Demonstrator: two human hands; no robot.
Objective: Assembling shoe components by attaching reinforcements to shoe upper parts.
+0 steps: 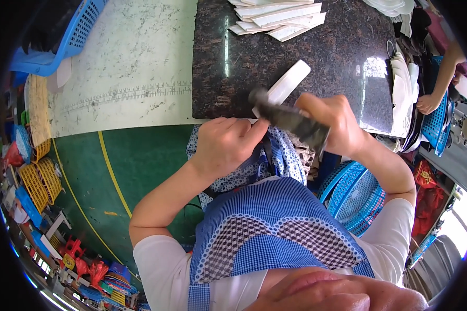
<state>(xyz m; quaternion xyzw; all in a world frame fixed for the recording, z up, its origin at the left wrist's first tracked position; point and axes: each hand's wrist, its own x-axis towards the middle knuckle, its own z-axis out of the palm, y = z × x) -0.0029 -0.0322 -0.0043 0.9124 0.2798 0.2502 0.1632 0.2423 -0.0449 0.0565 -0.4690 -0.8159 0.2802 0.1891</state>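
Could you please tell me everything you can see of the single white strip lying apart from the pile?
The white strip is long, narrow and flat, smooth-looking, its material uncertain. It lies slantwise on the dark speckled slab, its far end pointing up and right, its near end by the slab's front edge. The blurred dark tool in the right hand partly hides it; the left hand is beside the near end, contact unclear.

Looks like a workshop, with yellow-lined green floor (145, 160) lower left, blue plastic basket (80, 41) upper left and piled white strips (283, 18) at top.
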